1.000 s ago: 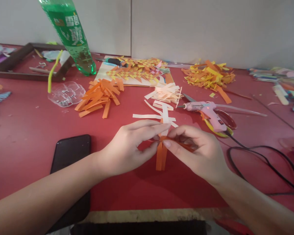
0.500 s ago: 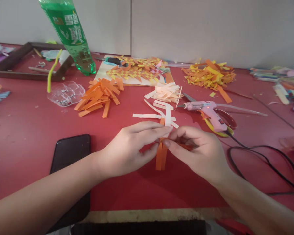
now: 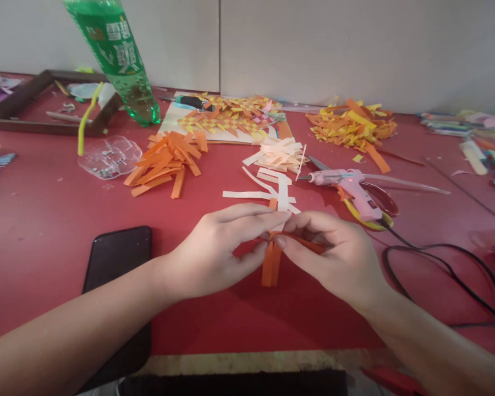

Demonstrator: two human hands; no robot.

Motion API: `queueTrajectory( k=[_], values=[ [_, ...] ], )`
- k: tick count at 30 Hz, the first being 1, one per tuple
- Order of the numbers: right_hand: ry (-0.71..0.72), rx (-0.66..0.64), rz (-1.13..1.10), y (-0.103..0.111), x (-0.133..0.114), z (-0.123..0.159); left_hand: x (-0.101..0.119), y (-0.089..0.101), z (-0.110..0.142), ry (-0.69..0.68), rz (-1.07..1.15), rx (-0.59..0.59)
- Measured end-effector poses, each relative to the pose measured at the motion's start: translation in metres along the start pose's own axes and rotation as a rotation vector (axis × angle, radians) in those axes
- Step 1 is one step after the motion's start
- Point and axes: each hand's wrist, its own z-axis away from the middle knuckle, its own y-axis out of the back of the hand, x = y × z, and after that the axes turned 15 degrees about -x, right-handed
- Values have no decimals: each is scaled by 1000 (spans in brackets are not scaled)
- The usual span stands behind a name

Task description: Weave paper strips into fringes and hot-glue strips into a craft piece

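Note:
Between my two hands are folded orange paper strips [image 3: 271,265], two ends hanging down side by side and another running right under my fingers. My left hand [image 3: 223,250] pinches them from the left, thumb and fingertips meeting at the crossing. From the right, my right hand [image 3: 334,253] presses its thumb and forefinger on the same crossing, the other fingers curled. White paper strips [image 3: 282,192] lie just beyond my fingertips, one passing beneath them. Behind these sits a pile of pale cream strips [image 3: 281,154]. A heap of loose orange strips [image 3: 167,159] lies at the left.
A pink glue gun [image 3: 350,187] with a black cord [image 3: 445,256] lies at right. Farther back are a yellow-orange woven pile [image 3: 231,118], another strip pile [image 3: 350,129], a green bottle [image 3: 119,60] and a dark frame [image 3: 45,125]. A phone [image 3: 119,258] lies by my left forearm.
Almost nothing differs. Both hands keep their pinch on the orange strips, with only a very slight shift of the fingers.

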Motion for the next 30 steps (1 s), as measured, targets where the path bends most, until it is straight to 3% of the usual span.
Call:
queueTrajectory(
  k=[4,9,16,30],
  values=[
    [-4,-12,-27,2,0,1,3,1,0,56,172,-10],
    [20,-21,-15,4,-4,2,7,2,-1,248,512,23],
    [44,-29,11,4,-6,3,11,5,-7,425,636,26],
    [45,-12,109,5,-10,6,8,7,-5,374,749,1]
  ],
)
